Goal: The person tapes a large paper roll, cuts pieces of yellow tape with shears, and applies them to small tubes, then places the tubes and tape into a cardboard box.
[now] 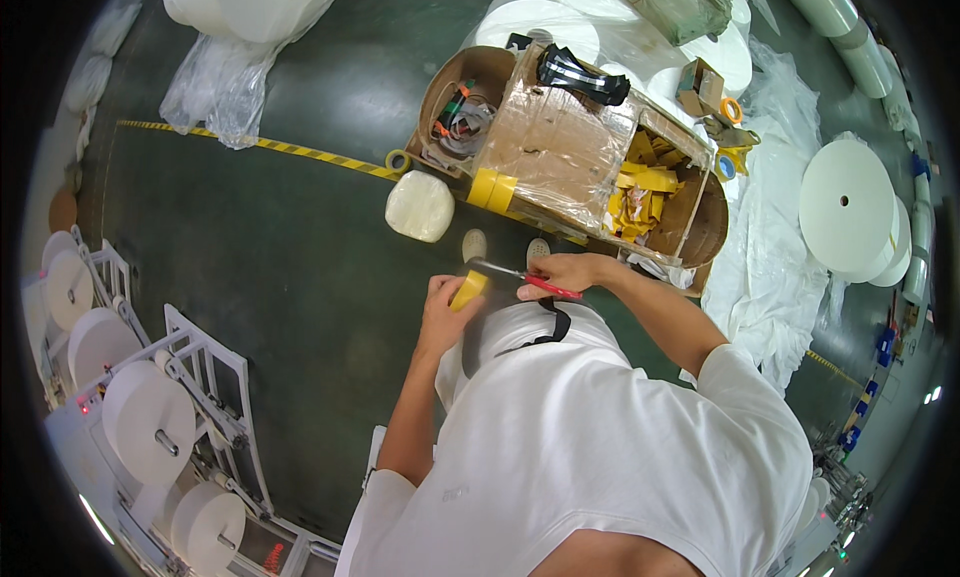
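Note:
My left hand point(441, 313) grips a flat-looking yellow piece point(468, 291) in front of my waist; whether it is tape or card I cannot make out. My right hand point(560, 275) is closed around a red-handled tool point(560, 290). Its narrow grey metal end points left and reaches close above the yellow piece; from here I cannot tell whether they touch. A black strap point(556, 325) hangs at my waist, just below the right hand. Beyond my hands, cut yellow scraps point(645, 192) fill part of an open round cardboard bin.
A cardboard-topped stand point(555, 142) is right ahead, with yellow tape rolls point(492, 190) on its near edge. A cream wrapped block point(419, 207) sits on the floor. White roll machinery point(150, 422) stands left; plastic sheeting point(760, 237) and large white rolls point(845, 207) are right.

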The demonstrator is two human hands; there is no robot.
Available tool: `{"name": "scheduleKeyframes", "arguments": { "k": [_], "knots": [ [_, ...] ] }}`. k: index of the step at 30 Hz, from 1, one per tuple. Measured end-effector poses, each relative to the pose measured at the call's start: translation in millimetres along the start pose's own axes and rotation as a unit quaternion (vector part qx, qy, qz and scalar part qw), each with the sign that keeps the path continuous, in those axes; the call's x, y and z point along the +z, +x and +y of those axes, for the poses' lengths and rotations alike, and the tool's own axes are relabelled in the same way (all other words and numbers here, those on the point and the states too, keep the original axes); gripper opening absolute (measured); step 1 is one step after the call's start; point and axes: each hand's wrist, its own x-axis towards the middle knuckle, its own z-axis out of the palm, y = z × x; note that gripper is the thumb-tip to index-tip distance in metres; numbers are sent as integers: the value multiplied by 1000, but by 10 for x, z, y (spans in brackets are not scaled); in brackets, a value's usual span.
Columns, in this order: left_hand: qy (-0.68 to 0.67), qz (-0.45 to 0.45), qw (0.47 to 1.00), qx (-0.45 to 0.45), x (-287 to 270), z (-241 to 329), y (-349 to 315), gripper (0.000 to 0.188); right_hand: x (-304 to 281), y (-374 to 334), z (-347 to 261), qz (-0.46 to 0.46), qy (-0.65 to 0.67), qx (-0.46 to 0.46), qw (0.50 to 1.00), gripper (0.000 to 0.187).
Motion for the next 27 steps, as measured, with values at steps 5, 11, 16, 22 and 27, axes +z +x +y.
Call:
{"name": "scheduleKeyframes", "arguments": {
  "k": [5,11,16,22,27],
  "knots": [
    [-9,-16,996,84,161,237,269,49,180,337,99,179,217,-186,942,57],
    [-26,44,994,93,561,431,751,64,-465,250,-48,389,7,-101,916,52],
    [-70,61,995,37,744,427,906,65,-892,368,19,470,-130,-110,866,49],
    [-57,45,997,7,731,291,702,61,-860,350,137,524,-163,-54,834,57],
    [-61,47,997,-32,598,126,239,56,-501,-519,78,329,51,-1,943,72]
  ]
}}
